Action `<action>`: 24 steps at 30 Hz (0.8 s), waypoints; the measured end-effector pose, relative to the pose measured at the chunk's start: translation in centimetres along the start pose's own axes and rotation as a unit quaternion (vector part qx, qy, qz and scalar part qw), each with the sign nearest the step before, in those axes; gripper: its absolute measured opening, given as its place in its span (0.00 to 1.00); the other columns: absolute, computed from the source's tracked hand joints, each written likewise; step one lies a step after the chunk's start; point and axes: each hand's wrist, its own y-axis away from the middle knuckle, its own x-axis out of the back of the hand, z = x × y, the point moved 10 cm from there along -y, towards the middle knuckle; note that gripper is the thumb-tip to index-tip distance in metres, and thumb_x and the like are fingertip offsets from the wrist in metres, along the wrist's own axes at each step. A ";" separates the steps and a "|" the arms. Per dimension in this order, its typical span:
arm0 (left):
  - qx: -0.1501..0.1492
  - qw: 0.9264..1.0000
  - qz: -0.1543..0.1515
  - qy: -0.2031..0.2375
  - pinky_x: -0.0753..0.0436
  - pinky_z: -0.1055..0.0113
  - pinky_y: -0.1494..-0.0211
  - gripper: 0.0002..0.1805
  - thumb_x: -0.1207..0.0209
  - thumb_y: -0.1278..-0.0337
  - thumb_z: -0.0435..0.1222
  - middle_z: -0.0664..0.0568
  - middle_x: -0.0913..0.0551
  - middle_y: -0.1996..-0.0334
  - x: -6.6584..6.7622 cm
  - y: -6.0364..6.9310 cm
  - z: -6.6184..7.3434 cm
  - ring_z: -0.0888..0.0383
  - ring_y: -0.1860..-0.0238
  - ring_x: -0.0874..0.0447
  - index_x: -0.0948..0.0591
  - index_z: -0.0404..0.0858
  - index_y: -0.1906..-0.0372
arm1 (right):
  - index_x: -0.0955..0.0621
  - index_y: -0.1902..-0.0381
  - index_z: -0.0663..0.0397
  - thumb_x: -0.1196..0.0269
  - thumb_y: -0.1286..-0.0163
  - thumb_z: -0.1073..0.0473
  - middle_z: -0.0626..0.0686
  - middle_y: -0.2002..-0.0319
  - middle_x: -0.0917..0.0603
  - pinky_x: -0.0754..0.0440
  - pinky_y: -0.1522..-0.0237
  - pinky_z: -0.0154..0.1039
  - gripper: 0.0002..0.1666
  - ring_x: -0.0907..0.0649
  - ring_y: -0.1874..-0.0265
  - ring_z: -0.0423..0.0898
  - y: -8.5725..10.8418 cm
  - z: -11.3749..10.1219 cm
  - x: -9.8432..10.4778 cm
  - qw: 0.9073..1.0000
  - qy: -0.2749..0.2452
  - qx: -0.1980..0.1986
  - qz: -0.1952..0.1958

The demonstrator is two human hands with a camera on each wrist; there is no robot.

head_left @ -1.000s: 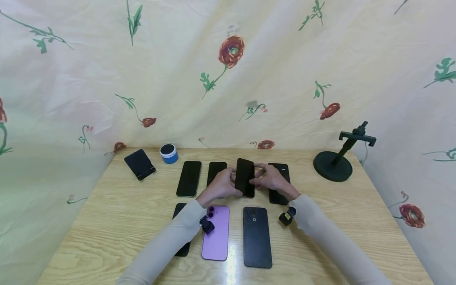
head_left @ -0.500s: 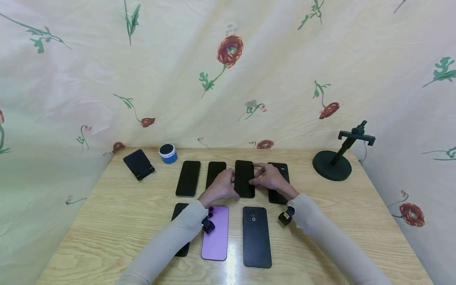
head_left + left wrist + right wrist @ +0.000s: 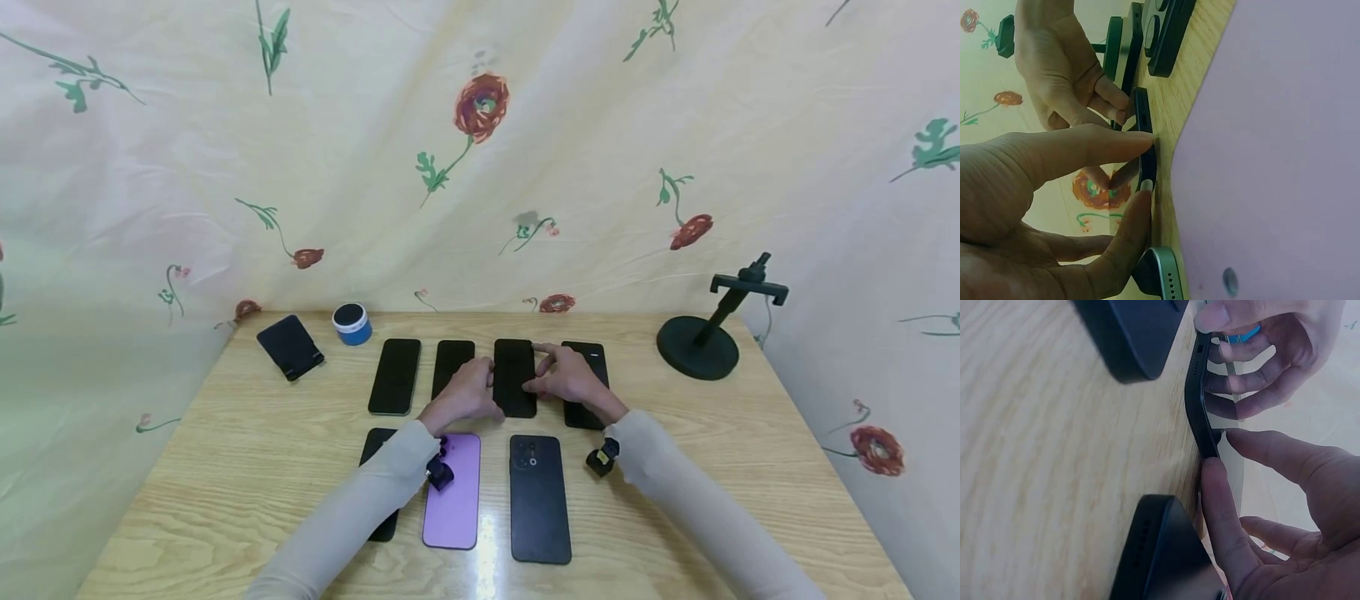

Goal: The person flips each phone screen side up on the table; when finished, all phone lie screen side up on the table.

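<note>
A black smartphone (image 3: 514, 383) lies screen up in the back row on the wooden table. My left hand (image 3: 468, 393) holds its left long edge, with thumb and a fingertip near the corners of that side in the left wrist view. Opposite, my right hand (image 3: 567, 375) grips the right long edge, its thumb and forefinger on the rim in the right wrist view. Left of it is a black phone (image 3: 452, 360), partly covered by my left hand. A dark phone (image 3: 588, 357) lies partly under my right hand and wrist.
Closer to me are a purple phone (image 3: 453, 508), a dark phone (image 3: 540, 508) showing its camera, and a black phone (image 3: 388, 525) partly under my left sleeve. Another black phone (image 3: 394, 377), a folding stand (image 3: 291, 347), a blue speaker (image 3: 352, 325) and a round-based stand (image 3: 697, 348) stand farther back.
The black smartphone was tilted between my hands a second ago; it has been lowered flat onto the table. Both hands stay at its edges, nearly still.
</note>
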 end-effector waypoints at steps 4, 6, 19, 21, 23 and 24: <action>0.005 1.000 -0.002 -0.010 0.23 0.59 0.52 0.44 0.17 0.61 0.35 0.48 0.23 0.56 0.0 0.0 0.1 0.52 0.56 0.26 0.26 0.32 0.36 | 0.35 0.20 0.58 0.24 0.37 0.59 0.62 0.52 0.17 0.15 0.67 0.35 0.51 0.10 0.72 0.43 0.1 -0.2 0.0 1.000 0.008 -0.002 0.005; 0.004 1.000 -0.003 -0.014 0.23 0.59 0.53 0.43 0.17 0.61 0.36 0.48 0.24 0.56 -0.1 0.0 0.2 0.52 0.56 0.26 0.26 0.33 0.37 | 0.35 0.20 0.59 0.24 0.37 0.59 0.62 0.53 0.17 0.15 0.68 0.34 0.51 0.10 0.72 0.43 0.1 -0.3 0.0 1.000 0.012 0.001 0.007; 0.001 1.000 -0.002 -0.005 0.24 0.59 0.54 0.44 0.17 0.63 0.34 0.47 0.23 0.59 0.0 0.3 -0.1 0.52 0.57 0.26 0.27 0.31 0.37 | 0.35 0.21 0.62 0.23 0.39 0.57 0.60 0.57 0.15 0.22 0.69 0.33 0.52 0.11 0.73 0.44 0.6 -0.7 -0.2 0.999 0.024 0.023 0.013; 0.004 1.000 -0.002 0.002 0.25 0.59 0.54 0.46 0.17 0.63 0.34 0.47 0.24 0.59 -0.1 0.3 -0.2 0.52 0.57 0.26 0.27 0.30 0.35 | 0.35 0.21 0.63 0.24 0.38 0.57 0.61 0.56 0.15 0.21 0.69 0.33 0.52 0.11 0.73 0.44 0.7 -0.6 -0.3 0.999 0.021 0.024 0.011; 0.007 1.000 -0.005 0.003 0.25 0.60 0.54 0.48 0.17 0.62 0.34 0.48 0.24 0.59 -0.1 0.4 -0.2 0.52 0.57 0.26 0.29 0.30 0.32 | 0.36 0.21 0.62 0.24 0.38 0.58 0.61 0.54 0.15 0.20 0.69 0.33 0.52 0.11 0.72 0.43 0.7 -0.5 -0.4 1.000 0.018 0.023 0.009; 0.007 1.000 -0.006 0.002 0.25 0.60 0.54 0.49 0.17 0.61 0.34 0.49 0.24 0.59 -0.2 0.4 -0.3 0.52 0.57 0.26 0.29 0.30 0.31 | 0.36 0.21 0.62 0.24 0.38 0.58 0.62 0.53 0.16 0.19 0.69 0.33 0.52 0.11 0.72 0.43 0.8 -0.4 -0.4 1.000 0.014 0.022 0.007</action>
